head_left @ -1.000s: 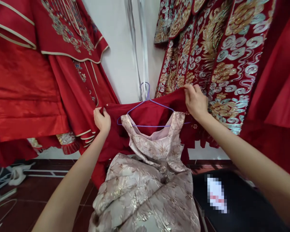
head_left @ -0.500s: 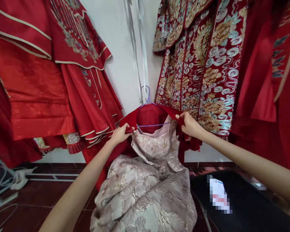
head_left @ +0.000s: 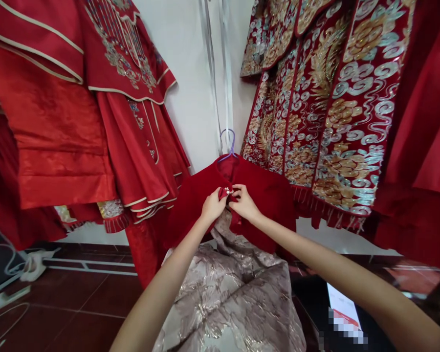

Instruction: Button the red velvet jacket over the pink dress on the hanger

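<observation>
A dark red short jacket [head_left: 267, 195] hangs over a pinkish-silver brocade dress [head_left: 238, 298] on a purple hanger [head_left: 228, 142]. At the jacket's front, just below the collar, my left hand [head_left: 214, 204] pinches one front edge. My right hand [head_left: 245, 203] pinches the opposite edge close beside it. Between my fingertips shows a small pearly button [head_left: 228, 191]. Both hands are closed, and the two front edges meet there. The dress's bodice is mostly hidden behind the jacket.
Red garments with pale piping [head_left: 132, 112] hang on the left, and a heavily embroidered red garment [head_left: 337, 107] on the right. A phone with a lit screen [head_left: 342, 305] lies on a black surface at lower right. White shoes [head_left: 33, 266] stand by a rack's bar at left.
My hands have come together from either side, drawing the jacket's two front edges inward. The jacket now covers the dress's neckline and bodice. The view has shifted slightly.
</observation>
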{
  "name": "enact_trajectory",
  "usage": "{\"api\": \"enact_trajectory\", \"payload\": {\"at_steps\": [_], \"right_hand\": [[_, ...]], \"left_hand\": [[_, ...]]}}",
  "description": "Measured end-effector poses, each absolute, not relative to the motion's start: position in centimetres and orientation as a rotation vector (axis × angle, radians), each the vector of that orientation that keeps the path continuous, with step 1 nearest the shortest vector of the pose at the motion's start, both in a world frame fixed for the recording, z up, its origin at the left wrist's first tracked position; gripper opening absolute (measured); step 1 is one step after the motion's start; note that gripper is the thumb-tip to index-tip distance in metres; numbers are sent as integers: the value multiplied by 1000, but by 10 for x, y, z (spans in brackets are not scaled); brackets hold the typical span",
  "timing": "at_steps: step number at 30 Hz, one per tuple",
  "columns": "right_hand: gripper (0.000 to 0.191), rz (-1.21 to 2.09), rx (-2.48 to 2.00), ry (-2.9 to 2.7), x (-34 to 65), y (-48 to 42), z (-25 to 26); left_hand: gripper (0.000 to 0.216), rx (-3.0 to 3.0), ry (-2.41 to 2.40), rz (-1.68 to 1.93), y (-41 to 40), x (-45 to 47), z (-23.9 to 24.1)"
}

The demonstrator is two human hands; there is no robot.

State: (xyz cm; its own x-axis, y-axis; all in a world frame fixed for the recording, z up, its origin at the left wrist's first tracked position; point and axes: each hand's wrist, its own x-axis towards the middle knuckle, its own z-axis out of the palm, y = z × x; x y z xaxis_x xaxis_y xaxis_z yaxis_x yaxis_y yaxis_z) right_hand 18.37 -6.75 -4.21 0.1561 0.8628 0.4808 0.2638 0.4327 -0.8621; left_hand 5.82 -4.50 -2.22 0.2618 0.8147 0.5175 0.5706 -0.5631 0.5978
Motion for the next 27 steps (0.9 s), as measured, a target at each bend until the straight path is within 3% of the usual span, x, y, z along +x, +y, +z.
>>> {"api": "enact_trajectory", "payload": {"at_steps": [4,10,18,27], "right_hand": [[38,651,-1056,-1344,211,-82,-32],[22,644,-974,-1348,232,-89,-25],[31,575,-943,-1486,250,-104,-11],[27,405,-997,-1603,256,-118,0]], "left_hand": [[13,2223,1332,1400,-54,53,-31],[16,2057,951,1758,-44,82,-36],[18,1626,884,1973,-71,116,-46],[14,1686,829,1957,-80,118,-39]]}}
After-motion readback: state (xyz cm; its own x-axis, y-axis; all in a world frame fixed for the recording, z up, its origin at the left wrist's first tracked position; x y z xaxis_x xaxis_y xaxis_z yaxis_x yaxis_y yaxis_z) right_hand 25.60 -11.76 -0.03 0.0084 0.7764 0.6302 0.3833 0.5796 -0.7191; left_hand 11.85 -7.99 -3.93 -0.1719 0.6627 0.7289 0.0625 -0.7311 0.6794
